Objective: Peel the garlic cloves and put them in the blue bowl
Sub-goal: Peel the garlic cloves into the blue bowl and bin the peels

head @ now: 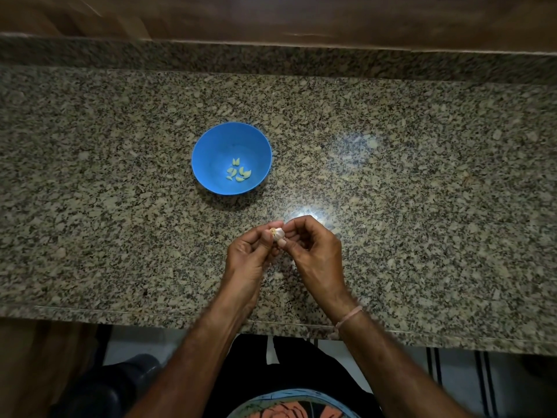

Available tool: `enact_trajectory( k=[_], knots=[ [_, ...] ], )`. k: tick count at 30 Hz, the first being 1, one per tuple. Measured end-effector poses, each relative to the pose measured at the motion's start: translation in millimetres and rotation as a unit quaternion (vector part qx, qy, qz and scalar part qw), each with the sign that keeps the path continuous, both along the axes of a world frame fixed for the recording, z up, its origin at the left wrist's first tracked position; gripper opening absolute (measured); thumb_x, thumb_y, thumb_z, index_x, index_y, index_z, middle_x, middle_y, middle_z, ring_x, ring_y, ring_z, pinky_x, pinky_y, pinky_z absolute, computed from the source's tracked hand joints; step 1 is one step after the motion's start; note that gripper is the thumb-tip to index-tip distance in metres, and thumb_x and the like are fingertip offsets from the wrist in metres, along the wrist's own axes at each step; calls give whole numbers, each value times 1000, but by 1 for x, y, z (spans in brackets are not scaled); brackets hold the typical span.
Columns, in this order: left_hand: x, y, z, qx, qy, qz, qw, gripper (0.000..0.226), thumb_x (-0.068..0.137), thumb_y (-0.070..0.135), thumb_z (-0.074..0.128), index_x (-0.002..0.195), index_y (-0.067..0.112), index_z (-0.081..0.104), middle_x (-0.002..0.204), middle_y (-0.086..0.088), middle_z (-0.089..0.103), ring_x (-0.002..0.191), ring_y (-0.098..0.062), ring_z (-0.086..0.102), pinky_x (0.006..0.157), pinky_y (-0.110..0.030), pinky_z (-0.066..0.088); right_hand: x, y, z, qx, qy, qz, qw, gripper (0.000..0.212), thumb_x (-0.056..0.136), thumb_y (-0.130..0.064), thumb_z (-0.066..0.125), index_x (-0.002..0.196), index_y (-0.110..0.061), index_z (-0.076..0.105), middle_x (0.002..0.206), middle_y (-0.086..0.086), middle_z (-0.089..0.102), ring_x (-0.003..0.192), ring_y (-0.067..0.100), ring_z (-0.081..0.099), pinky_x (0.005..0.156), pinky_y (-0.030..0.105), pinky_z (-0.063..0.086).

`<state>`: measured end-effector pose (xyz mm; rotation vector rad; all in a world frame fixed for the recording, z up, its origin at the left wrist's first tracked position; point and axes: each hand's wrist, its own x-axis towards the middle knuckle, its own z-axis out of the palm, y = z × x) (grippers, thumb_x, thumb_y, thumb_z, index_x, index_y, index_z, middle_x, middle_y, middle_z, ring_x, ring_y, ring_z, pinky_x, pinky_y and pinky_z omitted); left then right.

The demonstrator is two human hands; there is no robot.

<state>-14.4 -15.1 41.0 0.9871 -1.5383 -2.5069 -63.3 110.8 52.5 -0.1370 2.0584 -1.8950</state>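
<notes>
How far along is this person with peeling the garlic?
Done: several pale peeled garlic cloves lie in the round blue bowl on the speckled granite counter. In hand: the left hand and right hand both pinch a small white-skinned garlic piece, its skin still on. Left: peel it and add it to the bowl; how many cloves it holds cannot be told.

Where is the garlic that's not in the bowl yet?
In the head view, the garlic sits near the middle, pinched between the left hand and right hand above the granite counter, nearer the person than the blue bowl.
</notes>
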Motion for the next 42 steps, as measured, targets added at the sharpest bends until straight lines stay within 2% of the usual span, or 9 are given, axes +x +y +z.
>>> enact_trajectory(
  k=[5,8,11,17,23,28,33,38,42],
  knots=[
    [1,0,-7,-36,-13,1,999,33,91,27,69,116,5,73,116,-21,76,119,-38,69,107,-51,51,-1,1,-7,-21,-40,-7,999,15,86,-11,84,95,-10,72,90,0,75,82,10,69,79,30,60],
    [1,3,-9,-49,-21,3,999,29,92,25,69,114,7,75,113,-17,78,116,-34,72,98,-40,55,-3,-1,-10,-12,-50,-6,999,16,85,-14,85,92,-11,72,87,-2,75,81,10,68,78,30,60],
    [0,7,-11,-65,-25,10,998,18,98,13,66,111,5,75,108,-17,79,110,-30,75,96,-34,59,-5,-5,-17,7,-63,-1,998,19,84,-17,86,90,-9,70,83,-5,73,77,7,67,73,25,59],
    [0,7,-24,-118,-76,26,990,16,100,8,66,110,6,77,105,-12,80,107,-29,76,102,-46,57,-7,-12,-34,57,-93,16,994,14,89,-12,82,91,-9,69,77,-15,71,73,1,63,69,20,57],
    [0,5,-34,-174,-118,19,977,13,98,7,70,107,11,79,102,-1,81,102,-18,77,99,-43,60,-3,-11,-46,54,-153,15,987,16,89,-19,84,93,-13,71,89,6,75,86,27,73,75,40,65],
    [-2,6,-35,-183,-118,10,976,14,101,9,66,107,12,79,101,-2,81,99,-20,77,95,-44,62,-3,-9,-44,3,-192,-10,981,13,90,-10,81,95,-3,71,87,0,77,81,19,72,74,32,61],
    [-1,8,-36,-203,-120,10,972,15,100,9,67,107,14,80,102,0,81,100,-17,77,95,-42,62,-6,-14,-45,65,-188,-12,980,8,89,-7,80,90,-7,72,81,-3,75,80,17,72,75,37,65],
    [-4,10,-32,-233,-129,26,964,16,101,11,67,105,18,81,97,5,81,95,-10,77,89,-35,63,-7,-18,-45,103,-185,-12,977,8,91,-13,79,90,-13,71,86,10,73,78,22,71,68,45,66],
    [-4,12,-31,-237,-126,27,963,18,101,11,67,101,23,80,97,6,81,95,-10,77,87,-34,62,-6,-21,-46,121,-173,-21,977,9,92,-12,78,89,-13,70,85,8,73,72,14,68,57,26,58]
  ],
)
